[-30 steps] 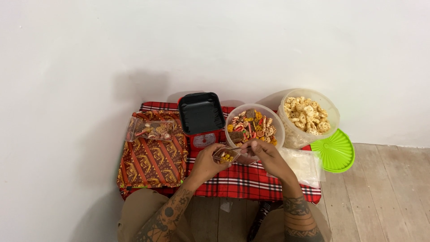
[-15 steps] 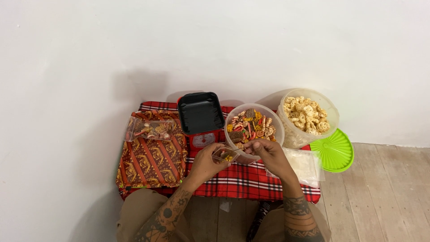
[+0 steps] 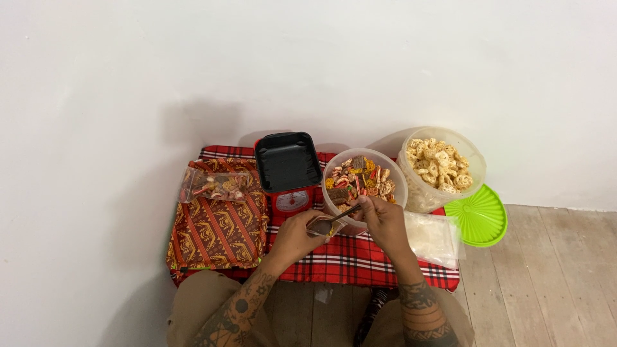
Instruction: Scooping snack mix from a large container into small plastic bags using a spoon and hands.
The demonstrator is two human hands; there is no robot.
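Left hand [image 3: 297,235] grips a small clear bag [image 3: 321,226] of snacks above the plaid cloth [image 3: 347,263]. Right hand [image 3: 383,220] pinches a spoon [image 3: 344,213] at the bag's mouth, just before the mixed-snack tub [image 3: 364,182]. Bare cloth lies nearer.

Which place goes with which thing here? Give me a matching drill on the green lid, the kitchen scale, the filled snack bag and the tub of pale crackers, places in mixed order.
Things:
1. green lid
2. kitchen scale
3. filled snack bag
4. tub of pale crackers

Places:
A. on the folded patterned cloth, far left
B. on the wooden floor, leaning at the checked cloth's right edge
C. back right, by the wall
D. between the patterned cloth and the bowl of mixed snacks

Pairs: 1-B, 2-D, 3-A, 4-C
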